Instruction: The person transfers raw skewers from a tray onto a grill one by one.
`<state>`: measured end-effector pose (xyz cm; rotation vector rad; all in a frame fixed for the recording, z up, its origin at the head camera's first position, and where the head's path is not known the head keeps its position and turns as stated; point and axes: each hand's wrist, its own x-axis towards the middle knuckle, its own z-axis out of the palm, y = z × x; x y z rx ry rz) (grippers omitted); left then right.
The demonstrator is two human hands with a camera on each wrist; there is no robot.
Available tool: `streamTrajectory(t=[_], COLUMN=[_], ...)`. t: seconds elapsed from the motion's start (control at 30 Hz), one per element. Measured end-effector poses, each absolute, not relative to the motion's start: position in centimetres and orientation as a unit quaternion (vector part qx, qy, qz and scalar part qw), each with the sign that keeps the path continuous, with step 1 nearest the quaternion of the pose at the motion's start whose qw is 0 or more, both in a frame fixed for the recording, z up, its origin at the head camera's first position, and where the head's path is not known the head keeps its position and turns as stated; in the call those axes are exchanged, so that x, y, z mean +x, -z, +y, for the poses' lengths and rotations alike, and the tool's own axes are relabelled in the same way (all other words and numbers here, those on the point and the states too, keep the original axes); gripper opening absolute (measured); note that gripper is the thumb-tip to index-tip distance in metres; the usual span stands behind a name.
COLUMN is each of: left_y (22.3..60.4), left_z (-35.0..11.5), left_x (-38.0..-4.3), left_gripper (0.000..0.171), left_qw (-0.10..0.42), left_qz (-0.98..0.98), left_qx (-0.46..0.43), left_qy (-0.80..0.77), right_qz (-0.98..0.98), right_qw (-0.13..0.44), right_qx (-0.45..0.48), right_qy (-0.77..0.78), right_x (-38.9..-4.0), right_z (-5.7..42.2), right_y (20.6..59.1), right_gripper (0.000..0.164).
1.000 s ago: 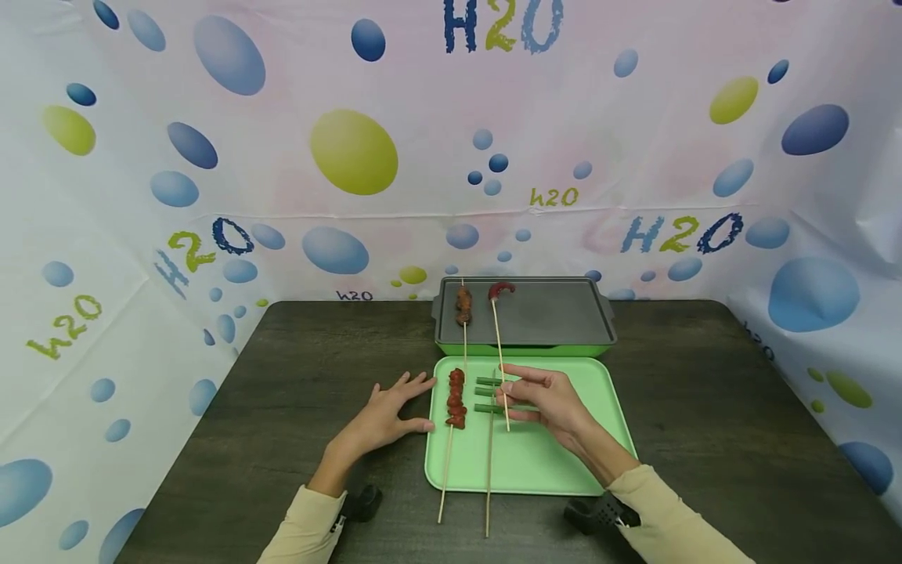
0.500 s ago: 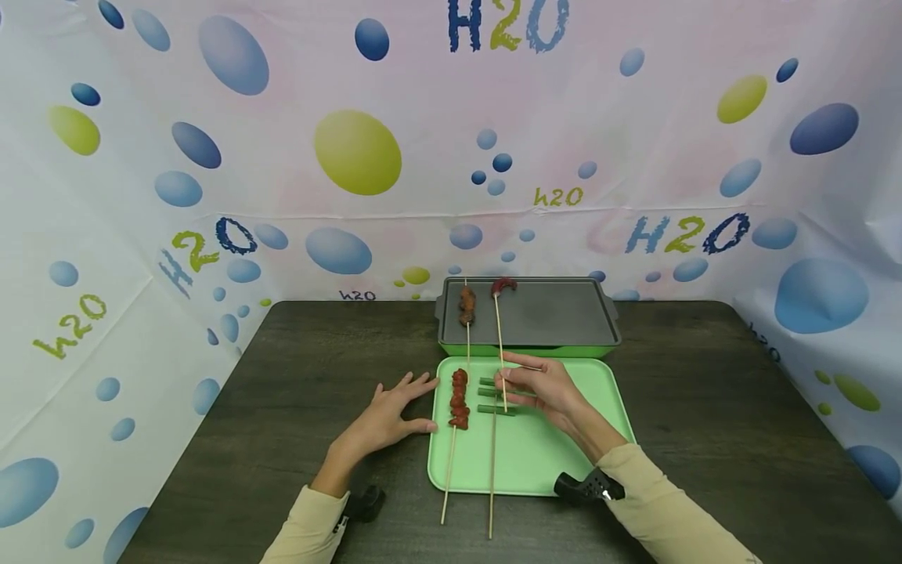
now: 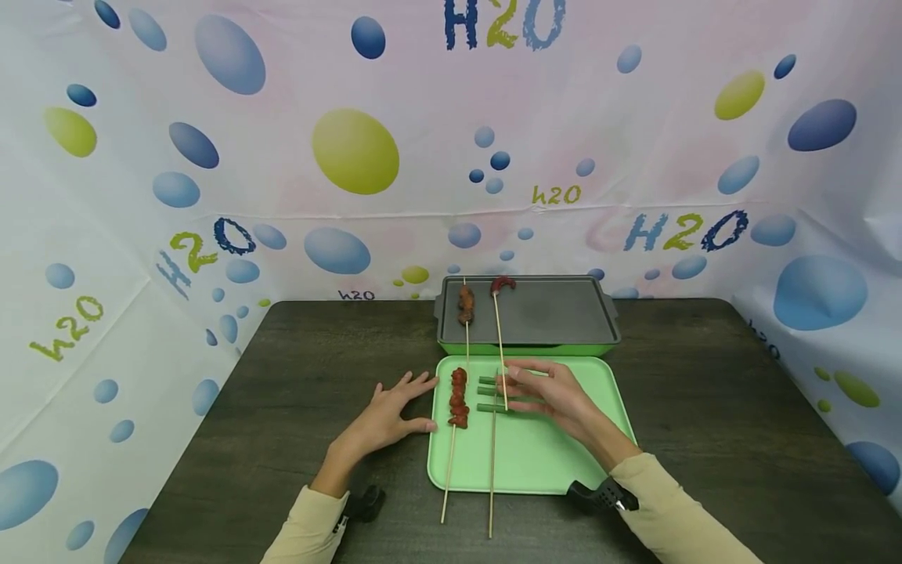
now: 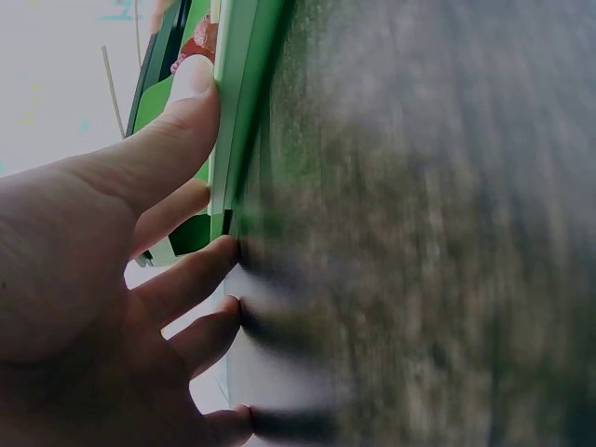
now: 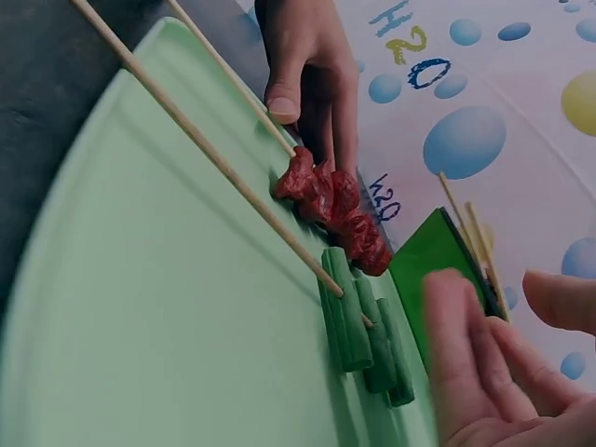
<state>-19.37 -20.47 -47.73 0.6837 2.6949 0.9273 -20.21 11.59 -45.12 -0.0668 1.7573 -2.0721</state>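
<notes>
A skewer with a dark red curled piece (image 3: 503,285) lies with its tip on the griddle plate, its stick reaching back over the green tray (image 3: 564,466). Beside that stick is my right hand (image 3: 557,395); in the right wrist view its thumb (image 5: 563,300) stands apart from the fingers, with nothing between them. My left hand (image 3: 384,415) rests on the table at the tray's left edge, fingers spread, thumb at the rim. On the tray lie a skewer of red meat chunks (image 3: 458,398) and a skewer with green stalk pieces (image 5: 349,312), partly behind my right hand in the head view.
A grey griddle (image 3: 557,309) with a green base stands behind the tray. A skewer of brown meat (image 3: 466,305) lies on its left side. Both tray skewers' sticks stick out over the front rim onto the dark table (image 3: 338,345). A patterned sheet (image 3: 564,141) hangs behind.
My right hand carried the curled-piece skewer slightly forward and set it on the griddle. Its fingers have since parted from the stick and drawn back a little. The left hand has stayed put.
</notes>
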Motion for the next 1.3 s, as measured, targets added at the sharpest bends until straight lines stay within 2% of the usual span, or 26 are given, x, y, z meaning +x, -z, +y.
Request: streamTrajectory(t=[0.23, 0.57, 0.77, 1.07, 1.3], left_y=[47.6, 47.7, 47.6, 47.6, 47.7], left_z=[-20.4, -20.6, -20.6, -20.7, -20.6], left_x=[-19.5, -19.4, -19.4, -19.3, -19.2], left_gripper=[0.079, 0.078, 0.078, 0.078, 0.078], left_qw=[0.104, 0.100, 0.099, 0.102, 0.103], left_qz=[0.914, 0.909, 0.910, 0.908, 0.910], left_qx=[0.236, 0.238, 0.236, 0.234, 0.233], left_qy=[-0.314, -0.327, -0.327, -0.331, -0.327], right_qz=[0.636, 0.587, 0.558, 0.508, 0.465], right_qw=[0.239, 0.323, 0.353, 0.386, 0.380], right_qx=[-0.018, -0.050, -0.050, -0.032, -0.009], right_qy=[0.733, 0.741, 0.749, 0.769, 0.800], right_x=[-17.6, -12.9, -10.5, -9.1, -8.9], right_z=[13.7, 15.2, 15.1, 13.3, 11.6], right_y=[44.5, 44.5, 45.3, 46.7, 47.4], right_gripper=[0.061, 0.062, 0.062, 0.066, 0.070])
